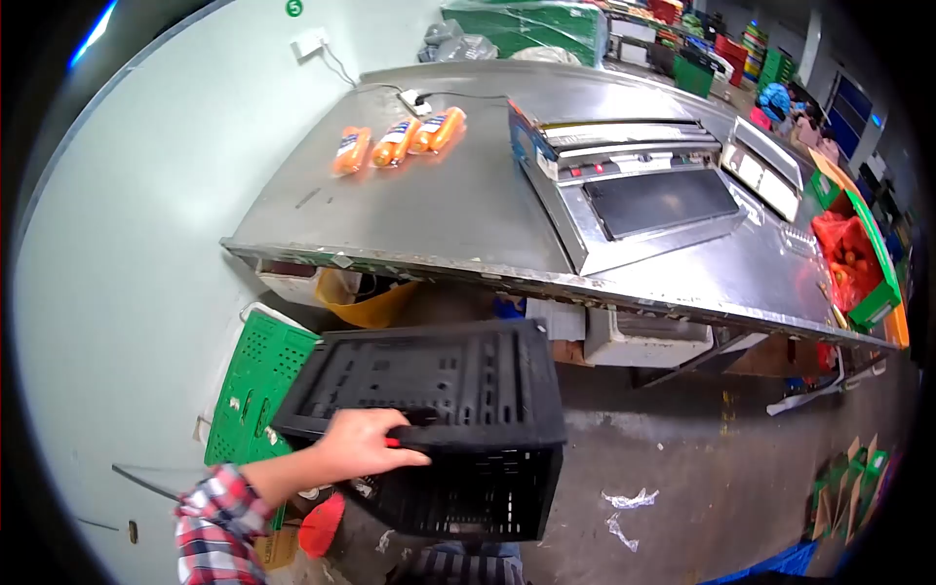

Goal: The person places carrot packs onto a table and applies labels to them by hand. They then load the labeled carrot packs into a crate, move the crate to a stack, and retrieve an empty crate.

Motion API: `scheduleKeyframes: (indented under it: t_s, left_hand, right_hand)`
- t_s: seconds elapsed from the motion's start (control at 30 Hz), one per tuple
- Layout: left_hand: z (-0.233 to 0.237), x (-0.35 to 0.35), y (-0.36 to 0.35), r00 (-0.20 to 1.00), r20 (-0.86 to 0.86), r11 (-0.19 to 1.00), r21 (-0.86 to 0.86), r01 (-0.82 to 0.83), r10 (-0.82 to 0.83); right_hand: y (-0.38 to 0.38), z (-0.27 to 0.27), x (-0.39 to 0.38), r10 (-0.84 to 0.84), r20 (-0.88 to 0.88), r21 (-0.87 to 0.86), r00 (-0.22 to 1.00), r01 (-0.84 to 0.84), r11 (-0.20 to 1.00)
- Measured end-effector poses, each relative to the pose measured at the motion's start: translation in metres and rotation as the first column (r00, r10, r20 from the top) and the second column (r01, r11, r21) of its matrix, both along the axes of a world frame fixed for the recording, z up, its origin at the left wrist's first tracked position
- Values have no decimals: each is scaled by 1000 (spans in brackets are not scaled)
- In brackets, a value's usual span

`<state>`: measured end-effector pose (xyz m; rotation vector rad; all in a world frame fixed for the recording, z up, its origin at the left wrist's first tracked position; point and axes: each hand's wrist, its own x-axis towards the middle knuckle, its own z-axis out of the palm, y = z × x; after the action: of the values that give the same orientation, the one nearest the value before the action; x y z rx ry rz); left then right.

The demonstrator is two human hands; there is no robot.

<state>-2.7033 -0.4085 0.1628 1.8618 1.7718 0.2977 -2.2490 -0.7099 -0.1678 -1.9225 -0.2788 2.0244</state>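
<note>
Clasping the rim of a boxy, slotted black plastic crate (439, 375): left hand (366, 444), grip clamped tight.

Crate (439, 390) below tbl (439, 205), machine (624, 185) atop

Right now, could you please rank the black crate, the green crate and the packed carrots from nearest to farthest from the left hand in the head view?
1. black crate: its rim is in the left hand.
2. green crate: just to the left.
3. packed carrots: far back on the steel table.
</note>
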Motion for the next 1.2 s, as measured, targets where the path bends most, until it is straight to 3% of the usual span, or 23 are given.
scheduleKeyframes:
  t_s: [0.1,0.17,0.27,0.3,0.37,0.4,0.47,0.5,0.53,0.57,0.63,0.7,0.73,0.77,0.83,0.9,0.97,1.03,1.13,1.2]
  left_hand:
    - [98,-30,-27,965,-1,963,61,-261,262]
    - [144,-58,-57,896,102,889,120,-442,432]
    - [203,-91,-106,725,153,691,222,-688,672]
    - [215,-99,-120,632,226,586,240,-774,742]
    - [229,-121,-148,529,399,433,310,-847,749]
    - [233,-139,-168,511,387,406,324,-854,767]
    - [223,-189,-215,496,423,351,377,-857,758]
    - [212,-216,-243,374,460,216,360,-907,805]
    - [199,-241,-267,368,517,191,363,-912,773]
    - [180,-276,-298,262,554,99,306,-947,790]
    - [165,-306,-327,53,662,-75,164,-984,747]
    - [130,-356,-377,-164,753,-215,-31,-976,637]
    - [92,-398,-418,-271,781,-281,-128,-951,563]
    - [69,-416,-438,-349,775,-341,-183,-922,527]
    - [30,-423,-453,-482,683,-474,-221,-852,548]
    - [-10,-428,-463,-583,557,-569,-225,-791,591]
    - [-42,-425,-465,-651,408,-634,-199,-748,640]
    - [-64,-420,-457,-686,234,-674,-142,-725,689]
    - [-73,-412,-433,-698,-89,-700,10,-714,710]
    - [-66,-408,-405,-710,-259,-695,163,-701,655]
  right_hand:
    - [56,-7,-33,10,-46,-2,999,-10,1000]
    - [97,-8,-67,-16,-130,-27,991,12,1000]
    - [165,-16,-139,-149,-463,-101,874,115,988]
    - [192,31,-186,-140,-514,-91,846,108,990]
    - [229,51,-259,52,-713,11,699,-64,998]
    - [248,70,-296,136,-842,93,522,-107,990]
    - [277,126,-370,118,-857,100,502,-63,993]
    - [290,147,-402,123,-870,117,478,-44,992]
    - [309,141,-434,236,-952,219,195,-105,970]
    - [323,177,-467,412,-870,354,269,-241,904]
    - [330,214,-530,644,-738,541,203,-393,743]
    - [334,220,-573,847,-507,695,160,-505,512]
    - [336,209,-590,875,-454,713,170,-519,471]
    - [343,203,-601,930,-340,750,142,-555,359]
    - [353,212,-606,935,-293,869,201,-351,348]
    - [385,237,-606,877,-370,669,306,-567,480]
    - [416,246,-606,891,-250,731,379,-529,430]
    - [455,252,-607,865,-222,700,451,-543,463]
    - [523,255,-614,770,65,689,635,-587,425]
    - [581,242,-613,669,155,704,727,-557,442]
